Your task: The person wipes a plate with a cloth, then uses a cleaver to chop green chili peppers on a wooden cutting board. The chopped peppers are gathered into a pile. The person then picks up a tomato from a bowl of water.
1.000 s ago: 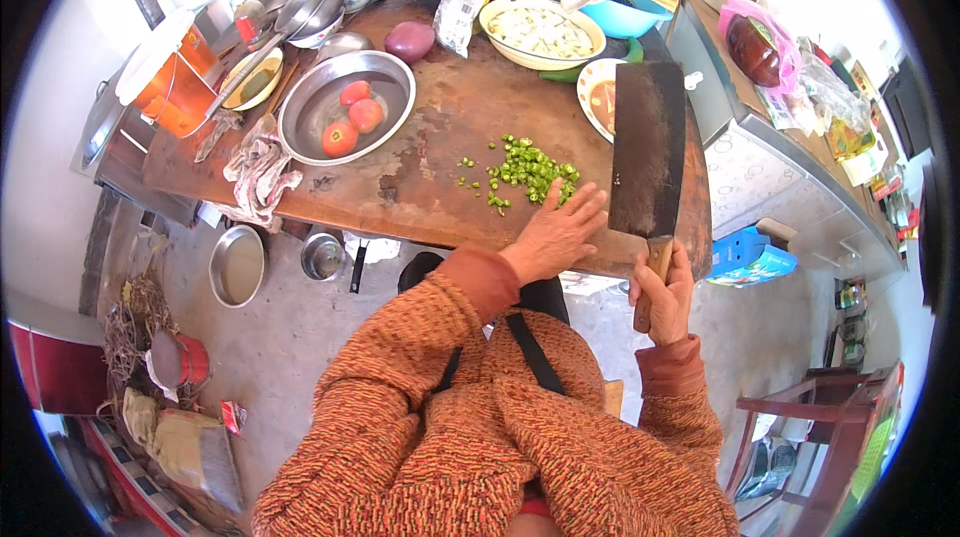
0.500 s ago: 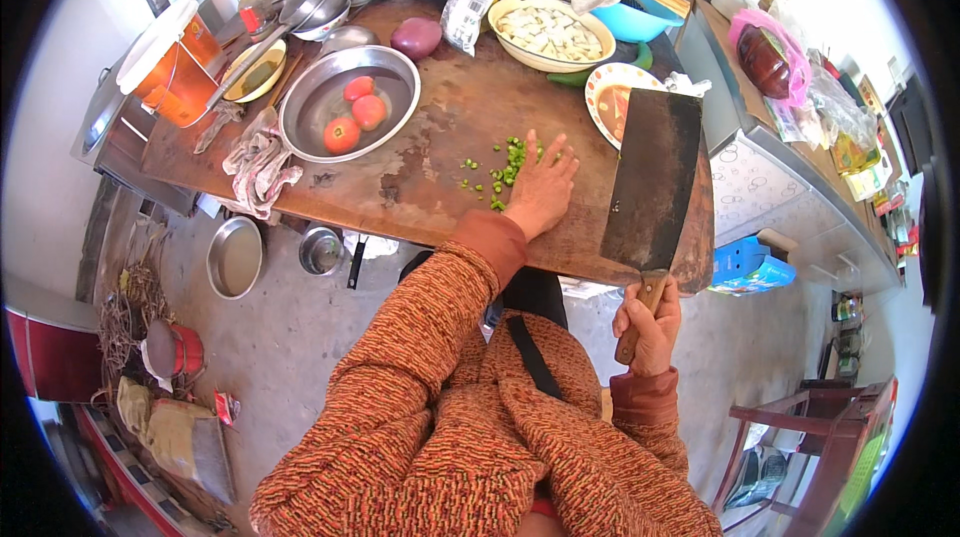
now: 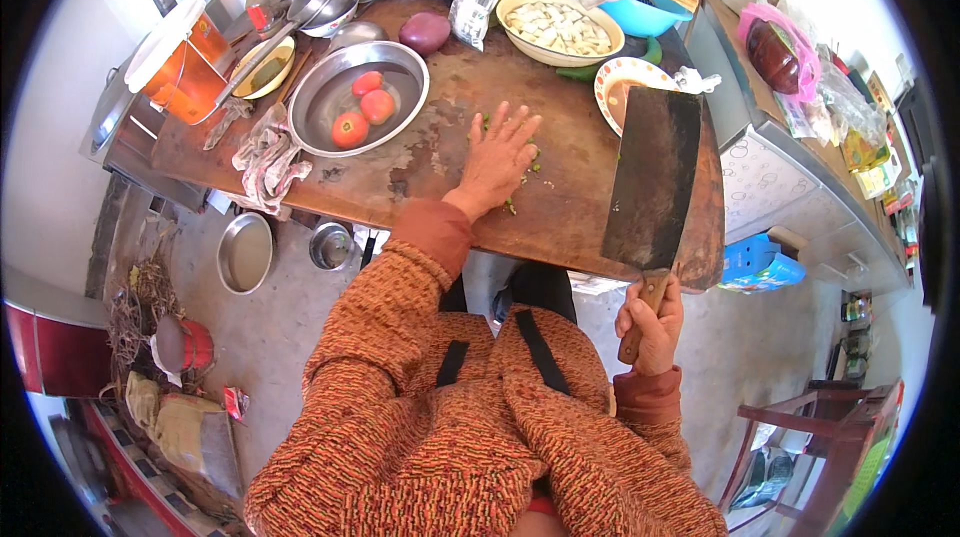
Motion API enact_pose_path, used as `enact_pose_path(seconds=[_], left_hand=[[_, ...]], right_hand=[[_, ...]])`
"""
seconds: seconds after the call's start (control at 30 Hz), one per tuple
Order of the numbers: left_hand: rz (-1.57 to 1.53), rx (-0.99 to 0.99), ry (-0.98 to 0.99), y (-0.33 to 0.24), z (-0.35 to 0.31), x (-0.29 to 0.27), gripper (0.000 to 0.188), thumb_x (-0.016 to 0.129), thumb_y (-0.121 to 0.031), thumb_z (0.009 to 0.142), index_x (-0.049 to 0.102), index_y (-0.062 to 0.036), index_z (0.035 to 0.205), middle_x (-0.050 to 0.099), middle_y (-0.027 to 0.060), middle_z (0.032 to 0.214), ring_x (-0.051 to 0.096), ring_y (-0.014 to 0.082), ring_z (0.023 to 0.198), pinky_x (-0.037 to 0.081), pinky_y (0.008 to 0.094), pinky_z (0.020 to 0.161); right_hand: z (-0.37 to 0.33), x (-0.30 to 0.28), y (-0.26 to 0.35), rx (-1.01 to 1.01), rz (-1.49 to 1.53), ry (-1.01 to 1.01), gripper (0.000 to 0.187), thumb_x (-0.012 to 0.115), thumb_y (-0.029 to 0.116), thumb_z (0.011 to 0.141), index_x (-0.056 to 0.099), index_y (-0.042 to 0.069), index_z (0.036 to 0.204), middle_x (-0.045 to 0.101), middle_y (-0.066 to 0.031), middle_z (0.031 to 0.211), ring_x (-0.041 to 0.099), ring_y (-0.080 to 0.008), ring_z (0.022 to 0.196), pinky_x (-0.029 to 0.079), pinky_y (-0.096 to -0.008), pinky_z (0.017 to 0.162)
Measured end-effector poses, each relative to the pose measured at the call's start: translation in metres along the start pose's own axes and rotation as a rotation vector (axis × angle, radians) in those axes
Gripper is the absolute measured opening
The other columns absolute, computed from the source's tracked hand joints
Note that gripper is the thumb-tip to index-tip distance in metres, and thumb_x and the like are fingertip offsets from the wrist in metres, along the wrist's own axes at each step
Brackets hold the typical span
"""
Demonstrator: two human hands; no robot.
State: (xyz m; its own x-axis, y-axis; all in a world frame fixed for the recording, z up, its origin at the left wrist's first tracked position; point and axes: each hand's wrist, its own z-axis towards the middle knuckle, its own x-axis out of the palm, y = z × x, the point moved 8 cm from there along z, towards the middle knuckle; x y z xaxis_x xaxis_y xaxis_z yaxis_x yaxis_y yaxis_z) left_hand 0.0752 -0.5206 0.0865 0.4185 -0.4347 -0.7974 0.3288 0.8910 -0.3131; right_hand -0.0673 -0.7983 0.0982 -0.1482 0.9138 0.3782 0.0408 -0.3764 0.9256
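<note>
My left hand (image 3: 495, 157) lies open with fingers spread on the wooden tabletop (image 3: 420, 177), palm down over chopped green pieces (image 3: 535, 165). Most of the pieces are hidden beneath it; a few show at its edges. In my right hand (image 3: 652, 322) is the wooden handle of a cleaver (image 3: 655, 177). Its broad dark blade points away from me over the table's right side. Behind the blade, partly covered by it, sits an orange-patterned white plate (image 3: 610, 87). Left of my left hand is a metal basin (image 3: 300, 122) with three tomatoes (image 3: 377, 106) in it.
At the back stand a bowl of pale cut pieces (image 3: 560, 27), a purple onion (image 3: 425, 32), a white packet (image 3: 472, 12) and a blue basin (image 3: 650, 15). Green peppers (image 3: 652, 50) lie near the bowl. An orange bucket (image 3: 185, 67) and a cloth (image 3: 270, 162) are at the left.
My left hand has moved left across the green pieces and now covers most of them. The cleaver in my right hand is held nearly still. The view has shifted slightly.
</note>
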Motion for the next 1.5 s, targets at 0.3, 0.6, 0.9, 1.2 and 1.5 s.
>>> enact_pose_path(seconds=[0.3,0.6,0.9,1.2,1.5], left_hand=[[0.209,-0.302,0.239,0.007,-0.088,-0.017,0.116,0.054,-0.077,0.079,0.025,0.0121,0.148,0.020,0.0349,0.154,0.013,0.0474,0.147,0.010,0.0557,0.118],[0.257,-0.371,0.211,0.012,-0.053,0.017,0.105,0.045,-0.071,0.089,0.019,0.0103,0.150,0.018,0.0321,0.157,0.009,0.0442,0.148,0.004,0.0570,0.118],[0.222,-0.406,0.163,0.020,-0.012,-0.002,0.114,0.050,-0.077,0.082,0.019,0.0082,0.151,0.021,0.0283,0.157,0.011,0.0403,0.149,0.006,0.0609,0.116],[0.296,-0.288,0.194,0.012,-0.069,0.000,0.108,0.049,-0.074,0.085,0.025,0.0087,0.149,0.024,0.0290,0.156,0.017,0.0418,0.147,0.011,0.0613,0.115],[-0.560,-0.321,-0.185,0.040,-0.040,-0.010,0.059,0.057,-0.020,0.097,0.034,0.0050,0.146,0.043,0.0284,0.145,0.040,0.0401,0.137,0.033,0.0407,0.113]], right_hand=[[0.000,0.005,-0.009,0.047,0.057,0.003,0.037,0.064,0.004,0.089,0.045,0.007,0.122,0.058,-0.0070,0.092,0.057,-0.0130,0.059,0.049,-0.0263,0.051],[-0.001,0.007,-0.004,0.022,0.082,0.008,0.037,0.064,0.003,0.088,0.045,0.006,0.120,0.057,-0.0083,0.090,0.057,-0.0141,0.059,0.049,-0.0270,0.049],[-0.004,0.003,-0.005,0.030,0.050,-0.013,0.039,0.064,0.004,0.088,0.045,0.005,0.122,0.057,-0.0080,0.089,0.056,-0.0137,0.058,0.049,-0.0267,0.049],[-0.005,0.005,-0.006,0.019,0.067,-0.001,0.039,0.065,0.006,0.089,0.045,0.005,0.123,0.057,-0.0081,0.089,0.056,-0.0135,0.059,0.049,-0.0265,0.050],[-0.007,0.008,-0.005,0.026,0.051,-0.018,0.042,0.064,0.003,0.087,0.044,0.004,0.124,0.057,-0.0087,0.090,0.055,-0.0138,0.058,0.048,-0.0268,0.049]])
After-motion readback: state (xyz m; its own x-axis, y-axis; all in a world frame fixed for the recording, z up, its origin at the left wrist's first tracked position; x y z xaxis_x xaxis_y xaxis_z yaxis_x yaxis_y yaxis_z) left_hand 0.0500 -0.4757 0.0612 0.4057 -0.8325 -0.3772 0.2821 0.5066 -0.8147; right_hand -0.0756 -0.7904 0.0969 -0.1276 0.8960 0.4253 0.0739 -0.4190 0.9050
